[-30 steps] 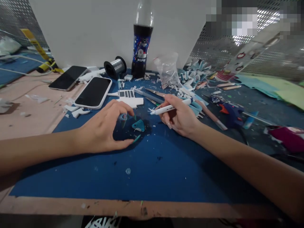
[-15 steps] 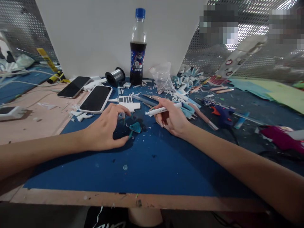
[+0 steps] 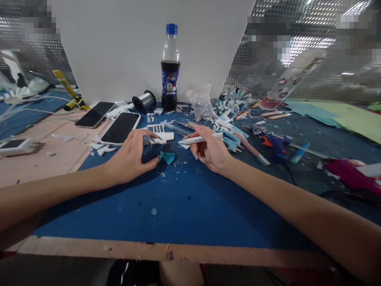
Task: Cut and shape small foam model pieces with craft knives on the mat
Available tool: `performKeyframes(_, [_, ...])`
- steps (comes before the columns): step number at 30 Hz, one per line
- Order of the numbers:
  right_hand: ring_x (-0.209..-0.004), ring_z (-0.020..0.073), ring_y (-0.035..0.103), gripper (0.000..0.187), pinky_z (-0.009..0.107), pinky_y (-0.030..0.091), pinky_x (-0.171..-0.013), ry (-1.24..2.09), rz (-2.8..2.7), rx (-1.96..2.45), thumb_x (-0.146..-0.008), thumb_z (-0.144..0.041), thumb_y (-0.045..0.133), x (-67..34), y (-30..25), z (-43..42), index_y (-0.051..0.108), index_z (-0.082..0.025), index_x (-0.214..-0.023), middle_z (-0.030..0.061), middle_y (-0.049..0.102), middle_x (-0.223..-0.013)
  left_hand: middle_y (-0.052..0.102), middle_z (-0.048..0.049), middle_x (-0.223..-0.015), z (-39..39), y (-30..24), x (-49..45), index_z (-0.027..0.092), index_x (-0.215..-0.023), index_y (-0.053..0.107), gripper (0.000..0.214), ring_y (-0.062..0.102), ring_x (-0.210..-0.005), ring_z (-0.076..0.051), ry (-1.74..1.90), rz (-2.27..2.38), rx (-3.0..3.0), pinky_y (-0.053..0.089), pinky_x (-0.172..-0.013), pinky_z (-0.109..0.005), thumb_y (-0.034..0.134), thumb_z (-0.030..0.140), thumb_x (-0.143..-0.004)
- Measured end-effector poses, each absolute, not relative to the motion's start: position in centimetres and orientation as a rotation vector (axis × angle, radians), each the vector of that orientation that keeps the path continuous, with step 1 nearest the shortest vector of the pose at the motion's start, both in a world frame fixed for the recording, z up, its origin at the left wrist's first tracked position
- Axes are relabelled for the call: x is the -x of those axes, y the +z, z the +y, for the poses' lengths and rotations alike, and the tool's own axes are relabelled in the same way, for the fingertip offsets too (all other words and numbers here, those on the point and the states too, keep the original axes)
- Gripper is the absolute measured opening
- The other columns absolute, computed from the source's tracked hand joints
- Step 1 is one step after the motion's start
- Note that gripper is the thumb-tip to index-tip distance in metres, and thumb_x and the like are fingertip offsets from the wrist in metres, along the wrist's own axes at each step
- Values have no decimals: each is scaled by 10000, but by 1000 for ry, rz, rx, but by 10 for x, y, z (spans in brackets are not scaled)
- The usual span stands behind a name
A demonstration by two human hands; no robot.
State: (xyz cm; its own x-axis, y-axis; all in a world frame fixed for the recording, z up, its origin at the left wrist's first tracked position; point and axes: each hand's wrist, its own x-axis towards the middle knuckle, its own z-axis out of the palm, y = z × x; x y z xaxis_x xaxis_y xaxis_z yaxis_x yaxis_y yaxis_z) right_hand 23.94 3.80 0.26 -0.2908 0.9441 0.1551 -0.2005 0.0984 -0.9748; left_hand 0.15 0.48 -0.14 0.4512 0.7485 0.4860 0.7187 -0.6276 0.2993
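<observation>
My right hand [image 3: 212,151] grips a slim white pen [image 3: 195,140], its tip pointing left above the blue mat [image 3: 190,214]. My left hand [image 3: 133,155] rests on the mat with thumb and fingers apart in a curve. A small teal, cone-like piece [image 3: 169,158] lies just off the left thumb tip; whether they touch I cannot tell. Behind the left fingers is a white flat cutout [image 3: 162,138] with dark rectangular slots. Scissors with light blue handles [image 3: 230,140] lie behind my right hand, partly covered by it.
Two phones, a dark one [image 3: 94,114] and a white-edged one [image 3: 120,128], lie left. A Pepsi bottle [image 3: 170,75] stands at the back beside a wire spool [image 3: 144,101]. Scraps [image 3: 235,104] pile behind a clear bag [image 3: 201,99]. Glue guns, one blue [image 3: 276,147], one magenta [image 3: 345,171], lie right.
My left thumb and fingers have shifted slightly around the teal piece, which now looks turned. My right hand keeps its hold on the pen. The camera view has tilted a little.
</observation>
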Motion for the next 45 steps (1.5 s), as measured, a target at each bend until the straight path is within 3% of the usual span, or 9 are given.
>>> performKeyframes(5, [-349, 69, 492, 279, 182, 372, -298, 1274, -1395, 774, -787, -452, 726, -237, 4, 29, 635, -199, -714, -49, 587, -509, 509, -128, -1089, 2, -1, 2, 176, -1085, 361, 301, 527, -1022, -262, 921, 1107, -2828, 481, -882, -466, 464, 391, -900])
performKeyframes(8, [-464, 111, 603, 214, 217, 505, -398, 1245, -1439, 738, -760, -402, 753, -234, 7, 17, 687, -199, -764, -17, 649, -596, 508, -100, -927, 0, 1, 3, 170, -1018, 375, 250, 523, -838, -237, 898, 1109, -2916, 499, -712, -412, 407, 397, -919])
performKeyframes(11, [-630, 181, 699, 280, 296, 599, -528, 1306, -1412, 641, -820, -471, 647, -230, 9, 4, 728, -204, -841, 26, 702, -693, 488, -52, -788, 0, 3, 3, 187, -942, 375, 244, 492, -690, -208, 854, 1099, -2962, 448, -563, -342, 430, 421, -898])
performKeyframes(22, [-556, 159, 687, 308, 279, 599, -524, 1380, -1448, 584, -882, -437, 596, -223, 11, -10, 767, -184, -840, 46, 722, -669, 514, -37, -733, 0, 8, 1, 192, -941, 383, 229, 504, -630, -193, 846, 911, -3030, 432, -534, -308, 403, 419, -919])
performKeyframes(29, [-482, 163, 678, 272, 263, 579, -473, 1480, -1495, 719, -828, -405, 699, -220, 13, -15, 610, -174, -940, 38, 736, -677, 523, -53, -791, 3, 3, 6, 183, -1007, 410, 356, 519, -666, -188, 972, 683, -2969, 465, -558, -308, 206, 473, -985])
performKeyframes(35, [-379, 87, 522, 294, 208, 412, -371, 1000, -1656, 905, -842, -426, 683, -221, 17, -21, 572, -189, -708, -30, 602, -538, 527, -141, -1061, 0, -9, 14, 178, -1298, 298, 427, 588, -765, -226, 1220, 601, -2903, 529, -619, -380, 319, 440, -962])
performKeyframes(37, [-421, 88, 516, 322, 220, 382, -420, 736, -1874, 891, -900, -430, 612, -225, 16, -20, 601, -181, -696, -16, 593, -545, 548, -127, -1017, -2, -8, 14, 191, -1307, 282, 425, 585, -745, -227, 1207, 588, -2877, 535, -623, -393, 401, 350, -932])
performKeyframes(41, [-540, 123, 578, 424, 247, 339, -491, 283, -2322, 792, -989, -454, 445, -231, 13, -21, 642, -150, -768, 42, 669, -644, 598, -52, -857, -9, -3, 11, 207, -1284, 315, 424, 585, -602, -158, 1043, 570, -2827, 531, -553, -289, 415, 115, -883])
performKeyframes(45, [-428, 121, 494, 506, 282, 227, -435, 48, -2485, 738, -1032, -433, 316, -228, 8, -30, 590, -146, -717, 26, 593, -512, 654, -46, -825, -16, 0, 10, 201, -1375, 279, 512, 644, -638, -172, 918, 517, -2768, 549, -576, -264, 355, 51, -891])
